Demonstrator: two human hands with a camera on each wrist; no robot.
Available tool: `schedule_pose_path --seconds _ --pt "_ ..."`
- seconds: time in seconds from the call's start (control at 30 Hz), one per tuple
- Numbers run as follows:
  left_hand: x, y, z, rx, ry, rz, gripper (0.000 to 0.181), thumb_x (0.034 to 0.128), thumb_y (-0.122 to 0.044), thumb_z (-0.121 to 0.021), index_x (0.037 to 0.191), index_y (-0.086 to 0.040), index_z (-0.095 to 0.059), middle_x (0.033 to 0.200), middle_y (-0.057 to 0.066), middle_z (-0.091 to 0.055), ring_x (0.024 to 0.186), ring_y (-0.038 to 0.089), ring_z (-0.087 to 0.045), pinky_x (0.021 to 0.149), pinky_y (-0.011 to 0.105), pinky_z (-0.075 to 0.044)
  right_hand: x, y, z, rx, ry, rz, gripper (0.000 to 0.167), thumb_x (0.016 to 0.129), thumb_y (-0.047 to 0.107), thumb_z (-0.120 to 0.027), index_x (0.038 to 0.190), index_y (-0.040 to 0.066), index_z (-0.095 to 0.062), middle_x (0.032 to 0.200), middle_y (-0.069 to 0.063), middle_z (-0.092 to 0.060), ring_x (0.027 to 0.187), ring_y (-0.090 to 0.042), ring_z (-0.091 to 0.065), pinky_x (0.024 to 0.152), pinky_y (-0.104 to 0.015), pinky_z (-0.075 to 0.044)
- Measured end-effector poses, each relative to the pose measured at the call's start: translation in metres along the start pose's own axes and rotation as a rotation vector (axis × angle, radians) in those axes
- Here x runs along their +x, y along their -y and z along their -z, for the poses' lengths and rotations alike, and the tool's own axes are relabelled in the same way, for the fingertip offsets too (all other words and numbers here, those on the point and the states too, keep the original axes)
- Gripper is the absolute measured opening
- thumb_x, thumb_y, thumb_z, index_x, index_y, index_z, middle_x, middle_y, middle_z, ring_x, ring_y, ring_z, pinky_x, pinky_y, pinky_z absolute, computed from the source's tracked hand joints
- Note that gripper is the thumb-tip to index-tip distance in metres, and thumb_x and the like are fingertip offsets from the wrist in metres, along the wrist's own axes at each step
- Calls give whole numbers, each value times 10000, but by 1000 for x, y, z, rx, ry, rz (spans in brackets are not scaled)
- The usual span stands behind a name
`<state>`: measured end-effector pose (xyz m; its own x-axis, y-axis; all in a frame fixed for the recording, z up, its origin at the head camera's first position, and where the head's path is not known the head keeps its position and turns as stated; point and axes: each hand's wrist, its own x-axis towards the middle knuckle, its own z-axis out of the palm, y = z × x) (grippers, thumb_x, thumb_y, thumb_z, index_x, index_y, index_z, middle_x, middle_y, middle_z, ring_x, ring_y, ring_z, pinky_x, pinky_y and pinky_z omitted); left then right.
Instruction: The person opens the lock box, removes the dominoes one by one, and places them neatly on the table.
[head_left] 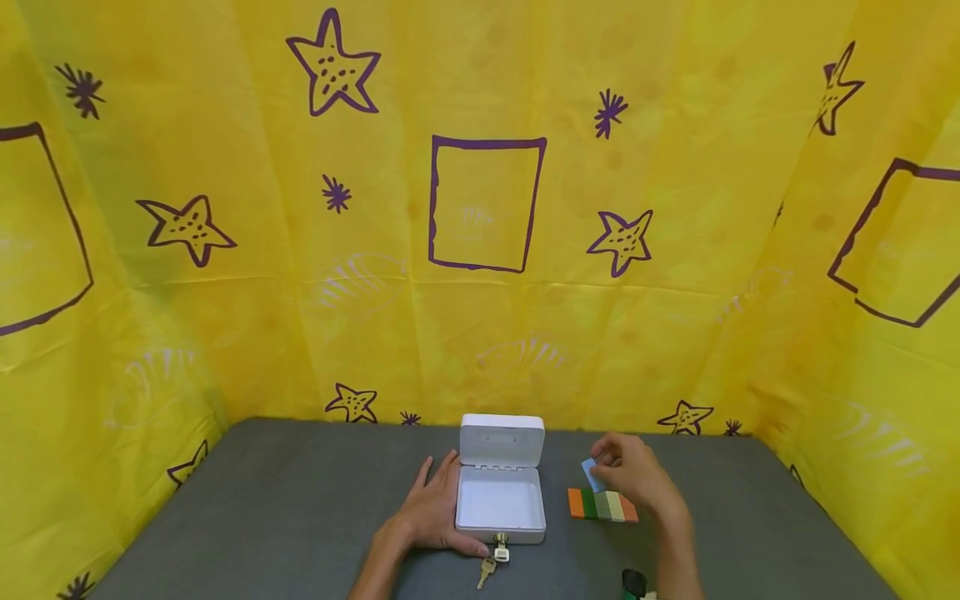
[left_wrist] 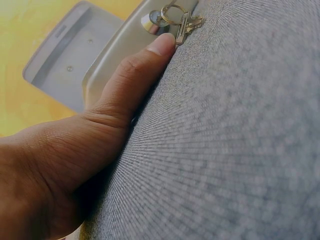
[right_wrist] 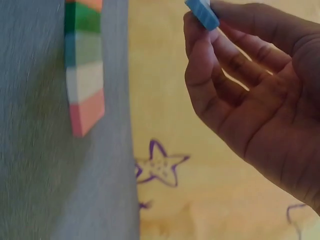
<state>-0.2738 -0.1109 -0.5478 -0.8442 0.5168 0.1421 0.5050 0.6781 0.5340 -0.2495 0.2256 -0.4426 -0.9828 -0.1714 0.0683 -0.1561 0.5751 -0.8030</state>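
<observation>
A white metal cash box (head_left: 501,534) stands on the grey table with its lid (head_left: 501,440) raised and its inside bare. My left hand (head_left: 435,508) rests against the box's left side, fingers straight, with the thumb along the front near the lock. From the lock (left_wrist: 156,19) hangs a ring with keys (left_wrist: 186,26), close to the thumb tip. My right hand (head_left: 633,473) pinches a small flat light-blue block (head_left: 592,475) between thumb and fingers. Just below it lies a row of coloured blocks (head_left: 602,505), in orange, green, grey-green, cream and salmon.
Near the front edge of the head view, beside the right forearm, is a dark cylindrical object (head_left: 633,582), partly cut off. Yellow cloth (head_left: 487,333) with purple drawings hangs behind the table (head_left: 322,467) and on both sides.
</observation>
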Motion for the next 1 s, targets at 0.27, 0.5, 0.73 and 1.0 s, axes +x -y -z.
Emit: schedule_pose_path --seconds 0.27,0.5,0.73,1.0 --pt "1 3 -1 9 10 16 1324 641 -715 -875 1576 -15 -250 1657 258 -353 1600 460 -199 1272 718 -58 -6 -21 20 -177 -129 -139 195 873 -44 -685 1061 -94 -685 932 -178 -710 824 -247 -655 673 -373 -555" --pt "2 -1 1 10 42 49 1328 637 -652 -909 1587 -13 -237 1680 243 -323 1614 449 -178 1282 717 -42 -10 -39 27 -245 -135 -244 265 820 -61 -596 1063 -132 -673 942 -230 -702 823 -287 -633 700 -418 -562" --pt "3 -9 3 23 45 51 1331 641 -604 -926 1596 -1 -222 1684 236 -320 1616 438 -185 1290 707 -55 -16 -55 25 -249 -96 -333 259 794 -55 -566 1028 -109 -661 908 -205 -679 771 -280 -595 653 -367 -515" --pt "2 -7 2 28 31 47 1316 628 -607 -927 1582 -6 -250 1674 233 -343 1616 436 -190 1291 705 -59 -14 -59 21 -269 -82 -336 251 775 -37 -581 999 -92 -682 909 -206 -680 781 -290 -590 669 -375 -513"
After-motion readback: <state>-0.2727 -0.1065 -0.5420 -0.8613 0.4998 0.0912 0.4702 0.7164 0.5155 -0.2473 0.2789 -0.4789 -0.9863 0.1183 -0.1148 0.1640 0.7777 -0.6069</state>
